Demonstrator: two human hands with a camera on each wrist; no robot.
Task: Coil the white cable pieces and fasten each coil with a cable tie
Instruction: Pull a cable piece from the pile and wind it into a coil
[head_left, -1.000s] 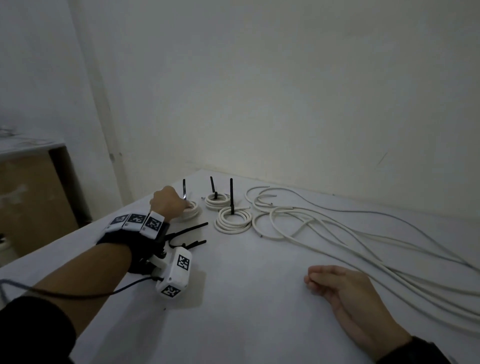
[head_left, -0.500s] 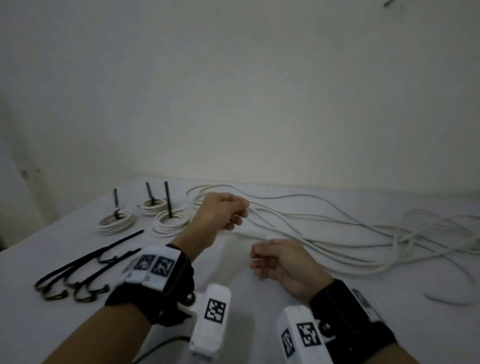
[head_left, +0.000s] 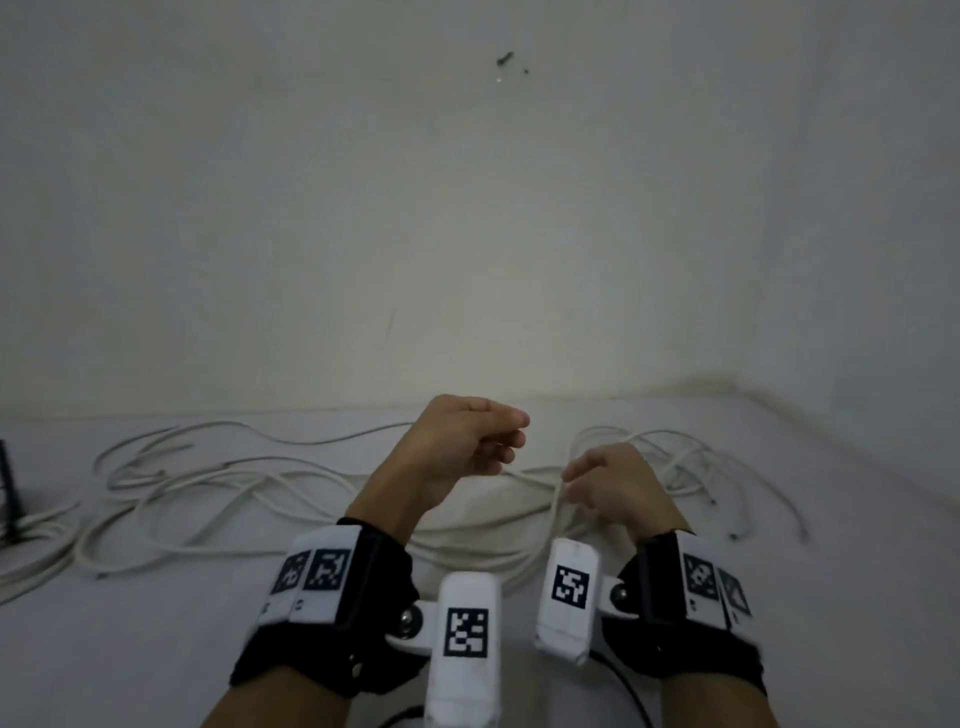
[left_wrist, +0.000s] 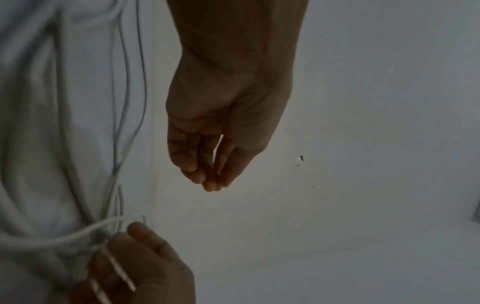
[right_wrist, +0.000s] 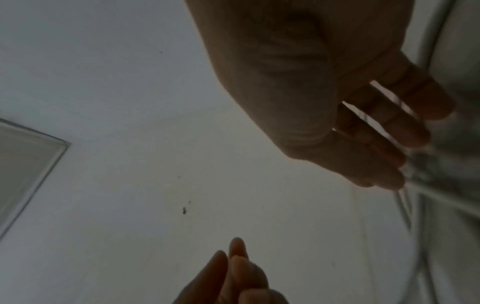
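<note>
Right hand (head_left: 615, 493) pinches white cable (head_left: 249, 499); left hand (head_left: 457, 441) empty.

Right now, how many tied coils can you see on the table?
1: a coil at the head view's far left edge, its black cable tie upright, partly cut off by the frame. More may lie out of view beyond that edge.

Loose white cable pieces (head_left: 249, 499) sprawl tangled across the table, uncoiled, one strand lifted.
</note>
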